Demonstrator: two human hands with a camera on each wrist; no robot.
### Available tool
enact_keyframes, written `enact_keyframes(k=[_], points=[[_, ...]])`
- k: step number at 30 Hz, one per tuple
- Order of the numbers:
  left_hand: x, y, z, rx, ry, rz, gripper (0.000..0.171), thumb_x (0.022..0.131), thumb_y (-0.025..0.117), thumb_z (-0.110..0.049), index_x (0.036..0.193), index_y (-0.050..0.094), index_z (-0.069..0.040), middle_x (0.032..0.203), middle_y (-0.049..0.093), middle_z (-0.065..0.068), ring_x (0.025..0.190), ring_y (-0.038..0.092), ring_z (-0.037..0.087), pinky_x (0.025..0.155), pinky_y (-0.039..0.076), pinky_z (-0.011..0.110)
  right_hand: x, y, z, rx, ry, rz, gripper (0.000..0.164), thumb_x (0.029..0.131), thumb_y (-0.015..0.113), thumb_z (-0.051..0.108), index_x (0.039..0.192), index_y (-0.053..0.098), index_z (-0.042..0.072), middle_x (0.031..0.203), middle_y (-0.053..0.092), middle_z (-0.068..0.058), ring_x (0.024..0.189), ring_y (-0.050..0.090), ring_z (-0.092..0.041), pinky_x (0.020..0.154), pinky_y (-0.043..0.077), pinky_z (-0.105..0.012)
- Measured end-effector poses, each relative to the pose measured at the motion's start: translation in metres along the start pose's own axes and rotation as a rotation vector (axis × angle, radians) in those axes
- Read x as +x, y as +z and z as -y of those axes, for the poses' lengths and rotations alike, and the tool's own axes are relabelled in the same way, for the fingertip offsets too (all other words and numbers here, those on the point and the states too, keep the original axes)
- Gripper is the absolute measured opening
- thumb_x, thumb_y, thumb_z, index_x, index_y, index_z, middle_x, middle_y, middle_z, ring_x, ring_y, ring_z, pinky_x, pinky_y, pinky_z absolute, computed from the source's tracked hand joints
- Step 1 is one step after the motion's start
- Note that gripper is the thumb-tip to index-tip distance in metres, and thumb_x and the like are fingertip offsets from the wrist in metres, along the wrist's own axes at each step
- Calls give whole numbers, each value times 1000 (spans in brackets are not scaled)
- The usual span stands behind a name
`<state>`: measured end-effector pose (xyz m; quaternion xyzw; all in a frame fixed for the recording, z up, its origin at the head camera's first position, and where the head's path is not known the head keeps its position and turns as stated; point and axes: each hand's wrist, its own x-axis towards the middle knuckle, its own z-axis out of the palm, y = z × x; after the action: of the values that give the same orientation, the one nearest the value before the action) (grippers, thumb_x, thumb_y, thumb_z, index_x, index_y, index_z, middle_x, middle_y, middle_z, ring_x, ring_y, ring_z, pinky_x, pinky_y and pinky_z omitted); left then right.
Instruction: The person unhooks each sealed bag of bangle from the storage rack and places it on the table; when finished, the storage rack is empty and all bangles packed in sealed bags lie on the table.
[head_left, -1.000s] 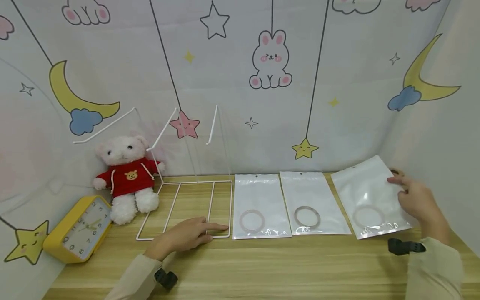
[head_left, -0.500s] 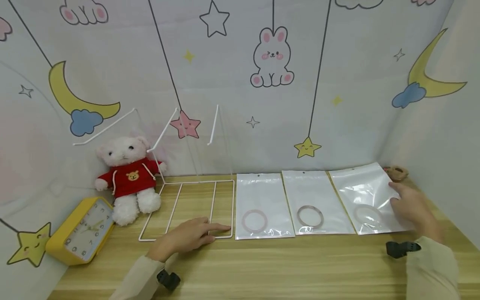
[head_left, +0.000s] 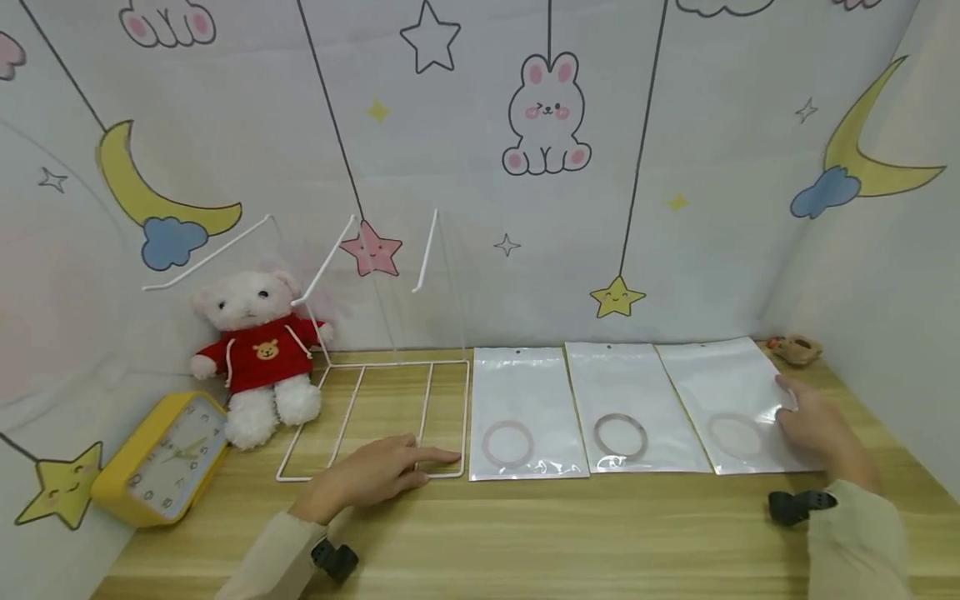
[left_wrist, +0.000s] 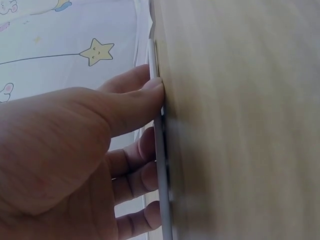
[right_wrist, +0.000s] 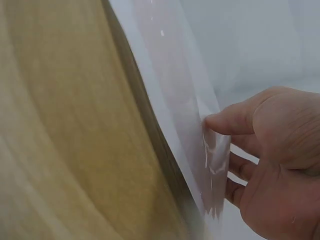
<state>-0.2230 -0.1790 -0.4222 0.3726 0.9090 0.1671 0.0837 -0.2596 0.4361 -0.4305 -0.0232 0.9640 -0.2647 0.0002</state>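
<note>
Three flat white pouches with clear fronts lie side by side on the table, each with a ring like a bangle inside. The left pouch [head_left: 517, 383] holds a pinkish bangle [head_left: 507, 443], the middle pouch [head_left: 615, 379] a darker bangle [head_left: 620, 437], the right pouch [head_left: 712, 375] a pale one. My right hand [head_left: 817, 429] pinches the right pouch's edge between thumb and fingers, seen close in the right wrist view. My left hand [head_left: 371, 471] rests on the front bar of a white wire rack [head_left: 467, 400], index finger stretched toward its corner; the thumb touches the bar in the left wrist view.
At the left stand a yellow alarm clock [head_left: 161, 458] and a plush bear in a red hoodie [head_left: 258, 358]. A small brown object [head_left: 797, 349] lies at the back right. A printed cloth [head_left: 697, 250] hangs behind the table [head_left: 555, 533].
The right pouch has come down flat onto the table beside the middle one, and my right hand has lowered with it. My left hand stays on the rack.
</note>
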Motion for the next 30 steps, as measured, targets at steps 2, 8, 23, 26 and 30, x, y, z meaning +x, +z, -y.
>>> enact_keyframes(k=[2,8,23,26,30], points=[[0,1,0,1,5,-5,40,99,62,-17,138,62,-27,84,51,-9,73,41,6,66,39,26,-1,-2,0,8,14,13,61,89,41,1,142,22,-24,139,22,-52,128,20,-68,102,21,-73],[-1,4,1,9,5,-16,40,99,63,-17,138,62,-27,85,51,-8,72,41,6,66,39,26,3,-6,-1,-36,-32,-41,53,89,45,-3,137,33,-21,132,31,-51,123,26,-68,99,24,-73],[-3,1,2,9,4,-9,41,99,62,-15,139,62,-25,86,52,-7,72,41,7,66,39,25,6,-15,11,23,-10,41,51,97,48,3,141,33,-19,132,33,-51,113,41,-65,86,41,-68],[0,0,3,6,-4,2,41,100,61,-16,139,61,-26,85,51,-7,73,41,7,66,38,25,9,-16,18,62,-18,20,56,101,49,8,146,28,-16,135,31,-50,116,41,-64,85,43,-67],[3,-1,3,2,-20,22,40,100,61,-18,139,61,-26,84,49,-9,73,41,7,66,38,26,12,-14,28,111,-31,-5,62,104,50,19,153,23,-9,145,24,-46,119,39,-62,82,45,-66]])
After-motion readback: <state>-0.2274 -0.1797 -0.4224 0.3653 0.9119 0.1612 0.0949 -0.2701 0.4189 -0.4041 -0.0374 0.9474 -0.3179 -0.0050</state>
